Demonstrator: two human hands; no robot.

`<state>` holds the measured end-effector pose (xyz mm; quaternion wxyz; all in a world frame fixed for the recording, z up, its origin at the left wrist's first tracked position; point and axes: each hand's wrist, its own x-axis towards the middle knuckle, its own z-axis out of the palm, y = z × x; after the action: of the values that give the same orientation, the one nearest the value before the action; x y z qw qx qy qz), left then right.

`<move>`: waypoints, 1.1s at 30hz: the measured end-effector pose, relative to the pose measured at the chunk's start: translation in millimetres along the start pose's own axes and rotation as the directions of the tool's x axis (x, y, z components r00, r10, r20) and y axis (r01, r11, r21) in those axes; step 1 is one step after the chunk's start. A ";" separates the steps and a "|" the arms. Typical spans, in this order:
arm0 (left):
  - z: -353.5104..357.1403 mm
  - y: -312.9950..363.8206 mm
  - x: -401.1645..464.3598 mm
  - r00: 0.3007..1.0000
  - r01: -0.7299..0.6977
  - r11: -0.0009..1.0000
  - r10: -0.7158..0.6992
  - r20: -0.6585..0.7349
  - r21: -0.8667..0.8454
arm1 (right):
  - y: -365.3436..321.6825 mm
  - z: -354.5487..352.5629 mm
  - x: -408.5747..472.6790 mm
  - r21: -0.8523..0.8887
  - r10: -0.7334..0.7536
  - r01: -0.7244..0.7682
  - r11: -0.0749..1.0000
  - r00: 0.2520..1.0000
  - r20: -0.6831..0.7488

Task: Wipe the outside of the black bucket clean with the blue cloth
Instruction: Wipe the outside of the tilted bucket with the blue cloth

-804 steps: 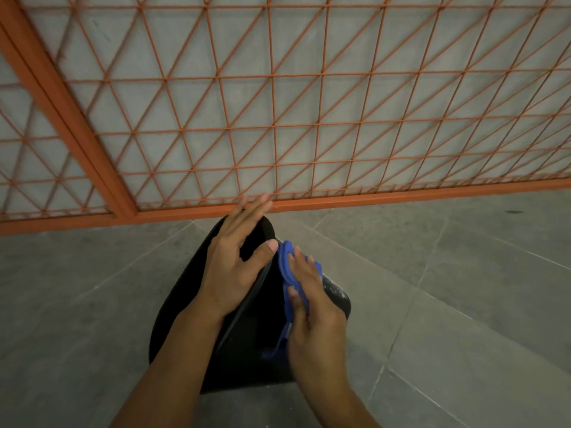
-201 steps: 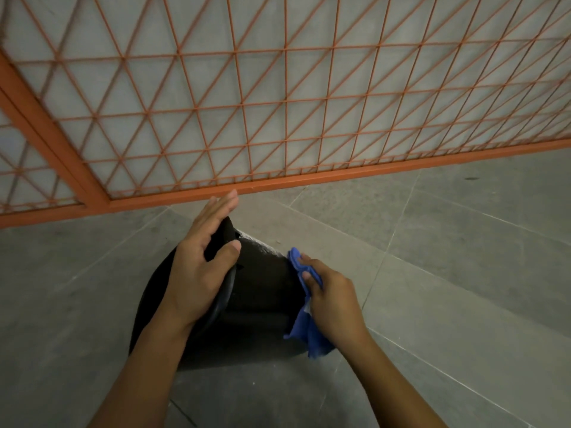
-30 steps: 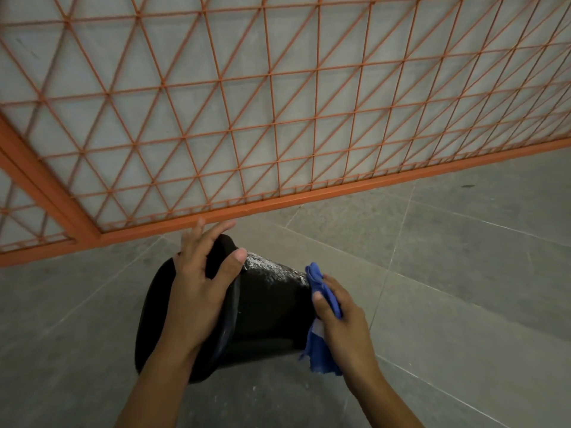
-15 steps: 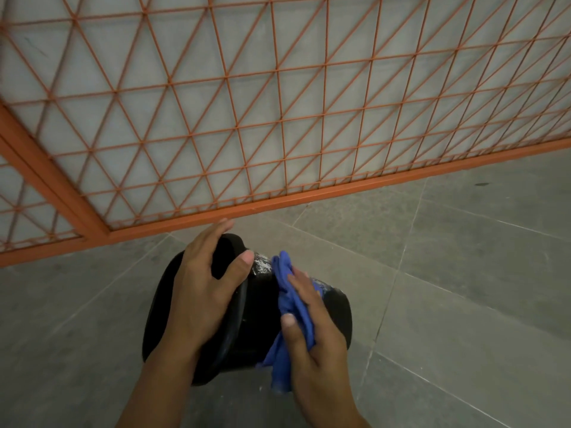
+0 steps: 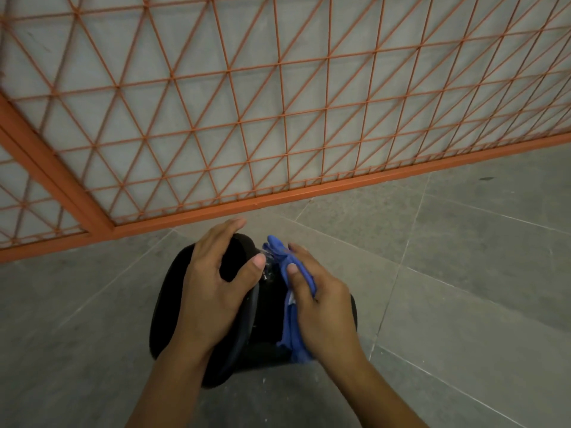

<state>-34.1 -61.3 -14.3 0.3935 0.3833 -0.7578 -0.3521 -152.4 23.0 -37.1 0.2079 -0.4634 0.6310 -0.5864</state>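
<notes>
The black bucket (image 5: 265, 322) lies on its side on the grey tiled floor, its open mouth turned to the left. My left hand (image 5: 213, 282) grips the bucket's rim, thumb on the outside wall and fingers over the mouth. My right hand (image 5: 318, 301) holds the crumpled blue cloth (image 5: 289, 307) and presses it against the bucket's outer wall, just right of the rim. Wet or dusty streaks show on the wall between the two hands. The bucket's base is mostly hidden behind my right hand.
An orange metal grille fence (image 5: 278, 118) with a thick bottom rail (image 5: 309, 189) stands just beyond the bucket. Grey floor tiles (image 5: 463, 273) stretch to the right and front. A small dark spot (image 5: 486, 179) lies on the floor at the far right.
My right hand has slid the cloth further up the bucket's wall toward the rim, closer to my left thumb. My left hand keeps its grip on the rim.
</notes>
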 end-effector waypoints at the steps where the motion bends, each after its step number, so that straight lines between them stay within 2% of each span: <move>1: 2.1 1.9 0.6 1.000 0.000 1.000 0.000 0.008 0.003 | -0.6 -1.1 -3.6 -0.001 -0.009 0.009 1.000 1.000 -0.027; 3: 5.0 4.4 0.1 1.000 -0.009 1.000 0.009 0.027 0.001 | -3.2 0.8 -17.9 0.012 -0.071 0.071 0.997 0.997 -0.028; 5: 3.5 2.9 -1.2 1.000 -0.013 1.000 0.014 0.028 -0.014 | -5.3 4.2 -22.9 0.042 -0.140 0.138 0.990 0.990 0.031; 9: 2.5 0.7 3.1 0.999 0.043 0.999 -0.043 0.004 -0.016 | -4.1 5.2 -4.0 0.064 -0.097 0.096 0.993 0.995 0.015; 14: 0.8 2.1 1.6 0.998 0.056 0.997 -0.056 0.015 -0.051 | -1.5 8.7 -20.9 0.037 -0.183 0.181 0.983 0.982 0.039; 18: 0.7 3.0 7.5 0.998 0.067 0.995 -0.067 0.003 -0.079 | -2.7 6.5 2.4 0.033 -0.142 0.141 0.989 0.989 0.038; 23: 2.6 4.1 7.0 0.999 0.047 0.994 -0.046 0.016 -0.094 | 4.2 3.9 -11.2 -0.026 -0.254 0.256 0.966 0.965 0.063; 28: 3.4 8.1 12.2 0.999 0.047 0.992 -0.048 -0.010 -0.119 | 8.1 0.7 5.4 -0.022 -0.058 0.058 0.998 0.998 -0.024; 30: 4.1 7.2 10.0 0.999 0.040 0.991 -0.042 -0.009 -0.127 | 11.3 4.7 -11.2 -0.020 -0.076 0.075 0.997 0.996 -0.050; 33: 2.7 4.1 9.7 0.999 0.038 0.992 -0.041 -0.017 -0.123 | 6.6 7.6 -8.4 0.015 -0.171 0.171 0.985 0.984 0.056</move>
<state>-41.5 -67.2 -8.8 0.4167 0.3766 -0.7230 -0.4022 -144.5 25.1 -47.4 0.1771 -0.5313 0.5798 -0.5918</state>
